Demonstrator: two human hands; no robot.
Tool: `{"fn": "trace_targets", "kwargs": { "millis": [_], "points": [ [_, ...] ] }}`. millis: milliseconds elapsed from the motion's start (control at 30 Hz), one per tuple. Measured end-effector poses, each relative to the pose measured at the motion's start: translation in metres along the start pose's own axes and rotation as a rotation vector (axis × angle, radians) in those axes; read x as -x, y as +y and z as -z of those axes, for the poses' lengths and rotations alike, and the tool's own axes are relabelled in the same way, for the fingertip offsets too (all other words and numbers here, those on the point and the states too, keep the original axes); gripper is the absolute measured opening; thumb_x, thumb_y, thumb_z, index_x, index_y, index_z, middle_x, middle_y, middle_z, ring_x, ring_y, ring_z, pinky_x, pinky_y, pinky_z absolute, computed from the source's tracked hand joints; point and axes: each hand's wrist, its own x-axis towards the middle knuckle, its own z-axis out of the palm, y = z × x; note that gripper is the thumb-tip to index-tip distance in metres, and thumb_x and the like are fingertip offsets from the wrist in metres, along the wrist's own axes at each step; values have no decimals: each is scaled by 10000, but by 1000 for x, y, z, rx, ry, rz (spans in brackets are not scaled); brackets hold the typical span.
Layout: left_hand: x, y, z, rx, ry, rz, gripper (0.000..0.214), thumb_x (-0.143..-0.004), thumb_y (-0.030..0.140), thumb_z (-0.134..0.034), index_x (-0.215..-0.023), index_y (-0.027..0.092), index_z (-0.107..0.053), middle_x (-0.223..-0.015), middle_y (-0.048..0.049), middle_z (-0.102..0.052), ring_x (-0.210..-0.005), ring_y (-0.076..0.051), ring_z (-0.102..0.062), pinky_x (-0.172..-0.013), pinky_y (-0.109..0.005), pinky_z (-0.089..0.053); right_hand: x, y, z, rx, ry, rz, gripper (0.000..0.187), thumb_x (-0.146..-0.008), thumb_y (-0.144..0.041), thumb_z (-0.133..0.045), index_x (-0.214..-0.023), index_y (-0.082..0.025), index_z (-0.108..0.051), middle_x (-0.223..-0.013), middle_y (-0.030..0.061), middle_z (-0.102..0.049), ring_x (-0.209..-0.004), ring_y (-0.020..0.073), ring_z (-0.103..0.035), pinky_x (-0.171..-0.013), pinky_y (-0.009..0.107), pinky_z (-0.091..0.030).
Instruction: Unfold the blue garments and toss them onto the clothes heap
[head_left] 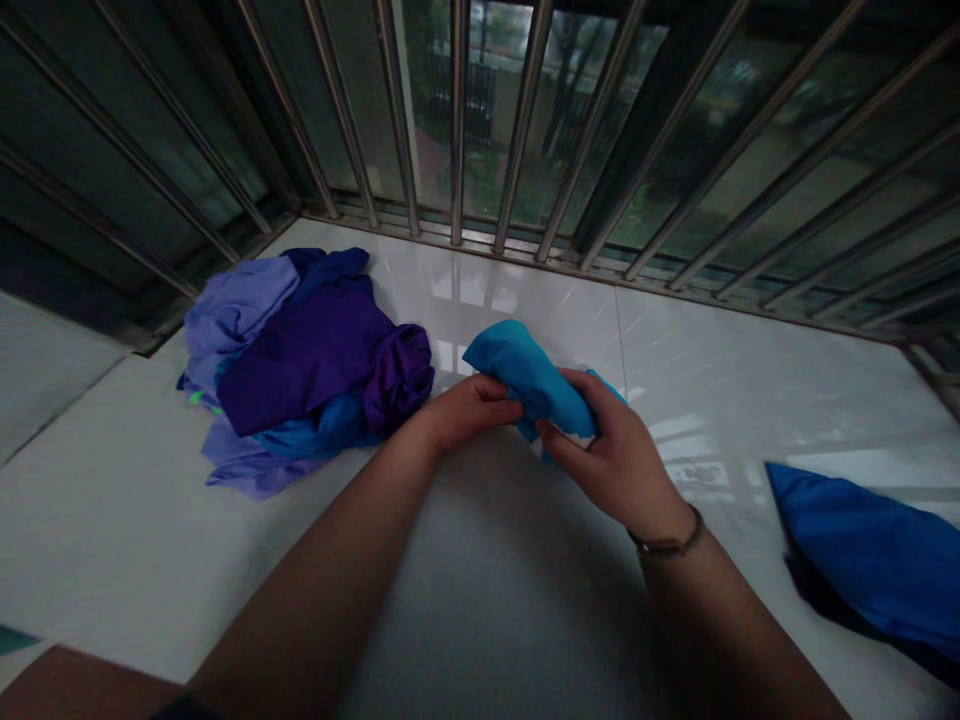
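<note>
A turquoise piece of cloth (544,375), bunched into a small bundle, is held between both hands above the pale tiled ledge. My left hand (480,408) grips its left lower edge, thumb and fingers pinched together. On the other side, my right hand (604,440) wraps round the bundle's right end, with a dark band at the wrist. A bit of the cloth pokes out behind the right fingers. Which garment this is, if any, the folds do not show. Left of my left hand lies a heap of crumpled purple, lilac and blue clothes (307,360).
Folded blue cloth (870,550) with a darker piece beneath it lies at the right edge. Metal window bars (525,130) rise along the ledge's far side, with glass and greenery behind. The glossy white tiles (697,390) reflect the bars.
</note>
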Motion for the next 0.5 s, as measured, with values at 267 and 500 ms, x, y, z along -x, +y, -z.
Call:
{"fn": "trace_targets", "kwargs": {
  "millis": [267, 500],
  "points": [
    [1, 0, -1, 20, 17, -38, 565, -691, 722, -1011, -837, 196, -864, -896, -84, -826, -1014, -319, -809, -1030, -460, -597, -11, 24, 12, 269, 260, -233, 250, -870, -375, -680, -1086, -257, -721, -1012, 113, -777, -918, 332, -716, -842, 448, -588],
    [16, 1, 7, 226, 50, -47, 655, -568, 769, -1043, -888, 232, -847, -882, -77, -814, -998, -334, -823, -1009, -507, -618, -12, 30, 21, -422, 69, -280, 306, -958, -472, -586, -1124, -267, -742, -896, 48, -795, -794, 302, -750, -720, 463, -643]
  ]
}}
